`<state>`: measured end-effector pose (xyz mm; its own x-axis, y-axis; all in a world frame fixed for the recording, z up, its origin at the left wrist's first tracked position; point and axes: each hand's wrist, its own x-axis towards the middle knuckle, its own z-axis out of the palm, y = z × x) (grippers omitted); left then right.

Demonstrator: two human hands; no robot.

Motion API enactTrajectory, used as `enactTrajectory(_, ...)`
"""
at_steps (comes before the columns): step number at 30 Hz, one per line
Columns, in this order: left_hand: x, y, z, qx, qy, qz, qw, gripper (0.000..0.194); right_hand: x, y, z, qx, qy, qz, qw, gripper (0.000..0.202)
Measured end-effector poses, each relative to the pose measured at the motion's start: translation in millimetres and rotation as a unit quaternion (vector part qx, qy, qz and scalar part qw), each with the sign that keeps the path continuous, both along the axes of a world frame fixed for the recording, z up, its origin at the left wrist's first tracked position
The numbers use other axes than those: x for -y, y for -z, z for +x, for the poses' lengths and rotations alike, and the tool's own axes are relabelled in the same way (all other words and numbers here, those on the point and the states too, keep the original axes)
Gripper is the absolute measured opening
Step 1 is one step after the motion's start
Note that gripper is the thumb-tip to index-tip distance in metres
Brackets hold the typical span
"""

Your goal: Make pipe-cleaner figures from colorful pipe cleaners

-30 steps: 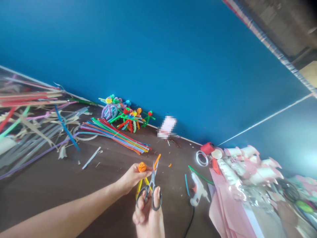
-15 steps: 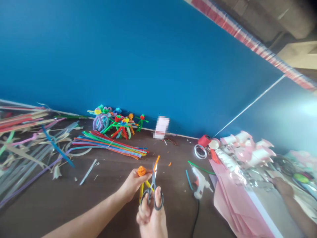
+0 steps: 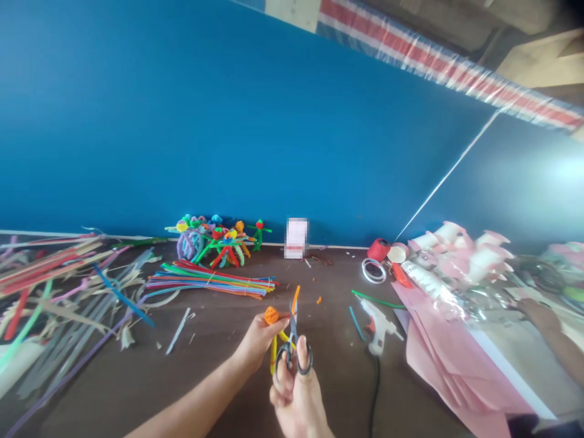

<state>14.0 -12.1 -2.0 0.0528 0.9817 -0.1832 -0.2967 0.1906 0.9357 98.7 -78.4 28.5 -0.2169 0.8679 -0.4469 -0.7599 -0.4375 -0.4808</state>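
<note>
We find the left hand [image 3: 255,342] pinching the orange-and-yellow piece [image 3: 271,315], the right hand [image 3: 298,392] gripping scissors [image 3: 293,328] beside it, blades at an orange strip [image 3: 296,296] beyond. Only our view has levelled; no cut is confirmed.

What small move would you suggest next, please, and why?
Perhaps gently close the scissors on the orange stem: the right hand holds them, and the left hand holds the stem beside the blades, though any cut is hard to see.
</note>
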Motion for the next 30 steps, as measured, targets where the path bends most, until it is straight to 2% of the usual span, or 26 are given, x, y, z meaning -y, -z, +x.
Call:
enactTrajectory(7,-3,-9.4,7,-0.034,-0.007,-0.019,0.999,0.024,-3,-0.2,7,0.013,0.009,-0.024,1.000,0.046)
enactTrajectory(13,-7,-16.7,8,-0.069,0.001,0.002,0.998,0.020,-5,-0.3,12,0.003,0.010,-0.004,1.000,0.042)
enactTrajectory(20,-10,-15.5,13,-0.073,-0.013,-0.011,0.997,0.020,-11,-6.0,30,-0.089,-0.106,0.004,0.990,0.048)
enactTrajectory(30,-7,-19.7,22,-0.023,0.038,-0.006,0.999,0.024,-13,-8.5,38,-0.180,-0.082,0.024,0.980,0.048)
